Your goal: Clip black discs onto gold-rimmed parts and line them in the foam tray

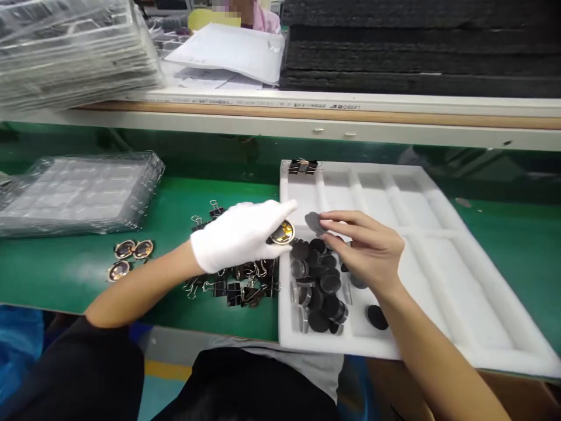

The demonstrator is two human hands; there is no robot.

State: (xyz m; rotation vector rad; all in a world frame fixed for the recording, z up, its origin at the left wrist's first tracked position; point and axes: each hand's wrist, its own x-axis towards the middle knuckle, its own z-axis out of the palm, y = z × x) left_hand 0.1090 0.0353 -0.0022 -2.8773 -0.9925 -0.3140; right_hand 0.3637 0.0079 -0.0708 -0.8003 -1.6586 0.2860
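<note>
My left hand, in a white glove, grips a round gold-coloured metal part over the left edge of a white foam tray. My bare right hand pinches a dark grey disc just right of that part. Below both hands a pile of black discs fills the tray's near-left compartment. One disc lies apart to the right.
Black binder clips lie heaped on the green belt left of the tray. Three gold round parts sit further left. Clear plastic trays are stacked at far left. A person sits beyond the rail at the top.
</note>
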